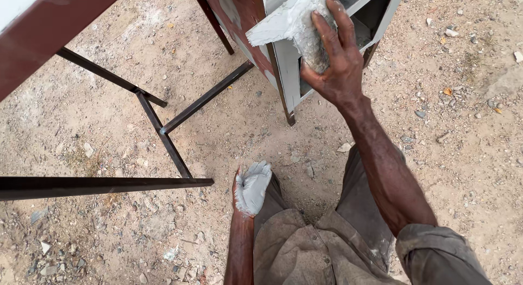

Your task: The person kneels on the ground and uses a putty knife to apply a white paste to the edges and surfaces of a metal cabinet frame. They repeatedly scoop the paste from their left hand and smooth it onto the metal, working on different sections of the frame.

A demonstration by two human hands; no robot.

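Observation:
My right hand (335, 56) is raised and grips a grey, putty-smeared pad (310, 37) pressed against the edge of a metal cabinet frame (286, 72) coated with pale grey filler. My left hand (251, 188) hangs low by my knee, its palm and fingers caked in the same grey paste, fingers loosely together and holding nothing. The cabinet frame shows dark reddish primer (239, 12) on its left face.
A dark metal stand (163, 127) of square tubes crosses the left side, with one bar (103, 185) running low along the left. A reddish panel (49, 29) fills the top left corner. The ground (463, 116) is sandy dirt with small stones.

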